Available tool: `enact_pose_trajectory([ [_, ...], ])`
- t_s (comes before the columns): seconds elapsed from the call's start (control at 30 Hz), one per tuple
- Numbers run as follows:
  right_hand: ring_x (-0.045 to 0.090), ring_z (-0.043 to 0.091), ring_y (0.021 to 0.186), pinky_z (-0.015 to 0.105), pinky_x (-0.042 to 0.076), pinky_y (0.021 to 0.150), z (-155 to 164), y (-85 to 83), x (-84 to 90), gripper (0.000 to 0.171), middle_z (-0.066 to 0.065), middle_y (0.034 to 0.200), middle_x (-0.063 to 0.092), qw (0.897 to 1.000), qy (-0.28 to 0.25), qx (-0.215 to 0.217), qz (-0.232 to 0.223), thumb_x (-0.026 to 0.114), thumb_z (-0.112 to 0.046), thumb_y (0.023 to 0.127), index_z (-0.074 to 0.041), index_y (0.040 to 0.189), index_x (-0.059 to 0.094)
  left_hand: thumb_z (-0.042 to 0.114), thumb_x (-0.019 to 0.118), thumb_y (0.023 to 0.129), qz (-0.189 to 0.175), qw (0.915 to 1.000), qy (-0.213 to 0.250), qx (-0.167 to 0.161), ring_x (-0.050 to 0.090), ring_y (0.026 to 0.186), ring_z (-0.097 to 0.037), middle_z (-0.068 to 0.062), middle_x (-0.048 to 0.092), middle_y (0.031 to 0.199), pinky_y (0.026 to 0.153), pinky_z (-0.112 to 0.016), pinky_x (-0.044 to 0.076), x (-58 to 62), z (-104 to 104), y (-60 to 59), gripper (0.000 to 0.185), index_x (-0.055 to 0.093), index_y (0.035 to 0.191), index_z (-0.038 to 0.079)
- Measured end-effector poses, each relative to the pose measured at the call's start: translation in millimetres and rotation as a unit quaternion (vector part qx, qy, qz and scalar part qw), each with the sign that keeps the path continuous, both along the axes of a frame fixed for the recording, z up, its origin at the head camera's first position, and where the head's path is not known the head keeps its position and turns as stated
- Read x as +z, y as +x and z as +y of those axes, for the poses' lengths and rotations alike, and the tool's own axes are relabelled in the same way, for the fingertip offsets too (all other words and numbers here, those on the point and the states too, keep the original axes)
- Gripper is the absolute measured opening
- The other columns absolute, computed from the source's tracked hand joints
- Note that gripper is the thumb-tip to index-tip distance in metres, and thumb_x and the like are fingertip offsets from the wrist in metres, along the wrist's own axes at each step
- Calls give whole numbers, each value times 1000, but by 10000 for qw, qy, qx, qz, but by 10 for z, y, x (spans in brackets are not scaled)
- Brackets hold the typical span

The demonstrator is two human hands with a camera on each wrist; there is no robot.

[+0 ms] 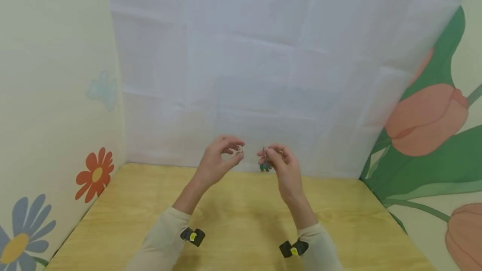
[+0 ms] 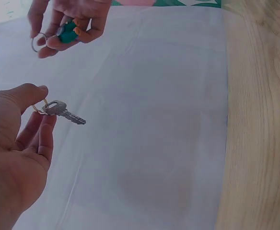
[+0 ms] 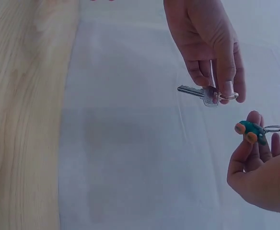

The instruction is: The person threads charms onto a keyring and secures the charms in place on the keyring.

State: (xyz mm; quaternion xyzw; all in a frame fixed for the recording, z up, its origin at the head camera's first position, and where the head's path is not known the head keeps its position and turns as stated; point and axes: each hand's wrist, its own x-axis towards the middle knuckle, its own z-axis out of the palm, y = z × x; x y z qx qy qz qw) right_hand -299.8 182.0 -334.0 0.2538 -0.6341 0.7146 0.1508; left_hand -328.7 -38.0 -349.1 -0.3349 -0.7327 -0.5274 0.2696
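Observation:
Above the far edge of the table, my left hand (image 1: 216, 160) pinches a small metal ring between thumb and fingers. A silver key (image 2: 65, 111) hangs from that ring and points away from the fingertips in the left wrist view. Just to the right, my right hand (image 1: 289, 170) holds a keychain by its split ring (image 3: 273, 129), thumb against fingers. Its small teal charm (image 3: 251, 131) with orange round parts lies against the fingers in the right wrist view. A gap separates the two hands, and the key and the keychain are apart.
Below the hands is a light wooden table (image 1: 233, 229). A creased white sheet (image 1: 244, 62) hangs behind it. Flower-printed panels stand at the left (image 1: 56, 95) and right (image 1: 425, 170). Black straps with yellow marks sit on both sleeves.

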Motion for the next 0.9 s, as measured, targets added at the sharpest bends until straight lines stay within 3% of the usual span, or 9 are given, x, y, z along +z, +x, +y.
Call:
enact_pose_trajectory([
  [0.17, 68, 26, 79, 34, 55, 76, 23, 84, 19, 25, 24, 101, 70, 9999, 153, 43, 7, 66, -20, 102, 3, 111, 61, 9, 78, 92, -60, 10000, 10, -11, 61, 106, -17, 1, 63, 119, 84, -43, 53, -9, 43, 60, 39, 66, 129, 13],
  [0.33, 67, 25, 79, 31, 53, 69, 43, 193, 9, 25, 22, 101, 70, 9995, 307, 70, 55, 65, -19, 103, 4, 111, 64, 13, 78, 93, -196, 9997, -113, -116, 61, 105, -23, 6, 62, 121, 82, -40, 51, -32, 68, 191, 35, 69, 127, 17],
  [0.5, 66, 25, 77, 31, 54, 67, -18, 284, -4, 25, 22, 99, 70, 9993, 241, 176, 240, 61, -19, 105, 5, 111, 65, 13, 75, 95, -176, 9994, -268, -135, 61, 105, -16, 5, 61, 123, 84, -40, 53, -64, 46, 299, 35, 69, 130, 17],
  [0.67, 64, 29, 75, 35, 54, 66, -58, 334, -4, 24, 21, 97, 70, 9982, 437, -22, 407, 60, -21, 106, 2, 110, 67, 11, 74, 96, -75, 9991, -14, -412, 62, 106, -16, -1, 62, 120, 88, -42, 54, -60, 12, 381, 32, 70, 128, 13],
  [0.9, 62, 32, 72, 37, 55, 67, -126, 337, 78, 23, 20, 92, 70, 9963, 518, -234, 645, 59, -20, 106, 1, 108, 68, -1, 74, 92, -240, 9972, 228, -670, 65, 104, -26, -12, 64, 119, 90, -50, 54, 6, -23, 426, 34, 68, 125, 2],
])
